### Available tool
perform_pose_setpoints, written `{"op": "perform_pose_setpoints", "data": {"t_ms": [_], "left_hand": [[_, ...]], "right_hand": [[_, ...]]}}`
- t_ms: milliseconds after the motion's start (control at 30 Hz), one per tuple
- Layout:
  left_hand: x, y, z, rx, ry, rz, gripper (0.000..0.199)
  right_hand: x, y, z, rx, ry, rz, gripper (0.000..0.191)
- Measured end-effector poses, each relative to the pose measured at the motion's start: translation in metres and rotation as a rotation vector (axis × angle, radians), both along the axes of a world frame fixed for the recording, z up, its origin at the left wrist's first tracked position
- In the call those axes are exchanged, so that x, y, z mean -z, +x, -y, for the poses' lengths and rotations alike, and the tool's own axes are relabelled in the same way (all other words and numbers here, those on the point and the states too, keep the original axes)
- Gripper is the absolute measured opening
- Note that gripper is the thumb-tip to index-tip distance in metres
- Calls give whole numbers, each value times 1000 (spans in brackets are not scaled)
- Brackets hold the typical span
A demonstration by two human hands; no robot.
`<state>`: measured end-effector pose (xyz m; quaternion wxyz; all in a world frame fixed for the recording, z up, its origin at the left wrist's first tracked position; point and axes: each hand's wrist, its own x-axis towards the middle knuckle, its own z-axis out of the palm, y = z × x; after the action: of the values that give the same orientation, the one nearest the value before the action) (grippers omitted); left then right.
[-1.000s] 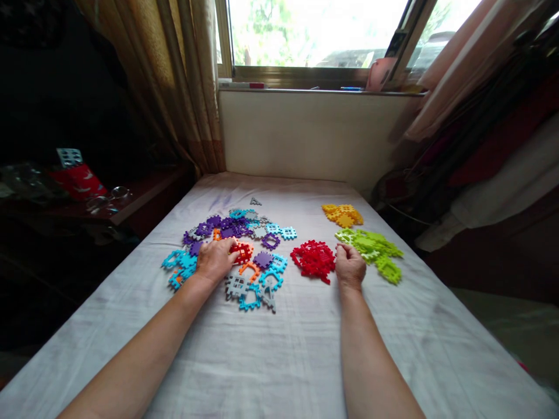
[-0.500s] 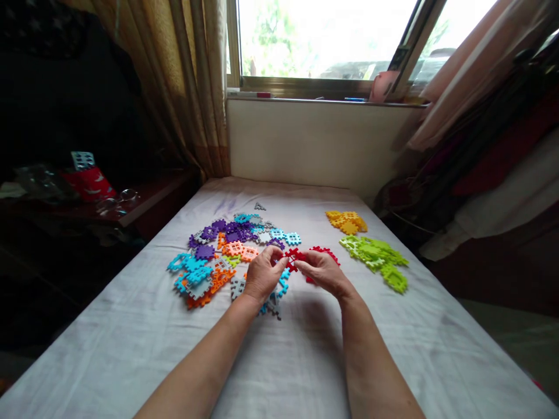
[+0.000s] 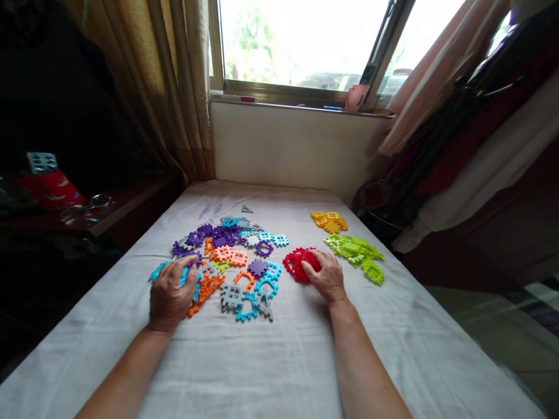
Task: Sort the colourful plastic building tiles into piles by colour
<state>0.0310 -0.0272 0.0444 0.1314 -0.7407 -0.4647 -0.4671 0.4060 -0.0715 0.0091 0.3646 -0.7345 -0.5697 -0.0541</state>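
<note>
My left hand hovers over the left side of a mixed pile of notched plastic building tiles. Its thumb and fingers are apart, with blue tiles under and beside them. A purple tile lies by its fingertips. My right hand is at a small heap of red building tiles. Its thumb and fingers are curved around a red tile on top, which they partly hide.
Lime green tiles lie right of the red ones, with yellow tiles farther back. Grey tiles, orange tiles and purple tiles spread over the bedsheet. Glasses rest on the dark side table.
My hands have parted from the red tile they held together. The left one has moved left to the mixed pile, the right one to the red heap. The view has shifted rightward.
</note>
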Motion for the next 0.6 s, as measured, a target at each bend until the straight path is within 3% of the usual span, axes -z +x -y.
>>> {"op": "perform_pose_setpoints", "data": {"t_ms": [133, 333, 600], "left_hand": [[1, -23, -3, -87, 39, 44, 20], [10, -31, -11, -165, -65, 189, 24], [18, -32, -15, -227, -254, 298, 27]], "right_hand": [[0, -26, 3, 32, -100, 163, 71], [-4, -38, -11, 95, -292, 236, 56], [-7, -20, -80, 221, -306, 180, 59]]}}
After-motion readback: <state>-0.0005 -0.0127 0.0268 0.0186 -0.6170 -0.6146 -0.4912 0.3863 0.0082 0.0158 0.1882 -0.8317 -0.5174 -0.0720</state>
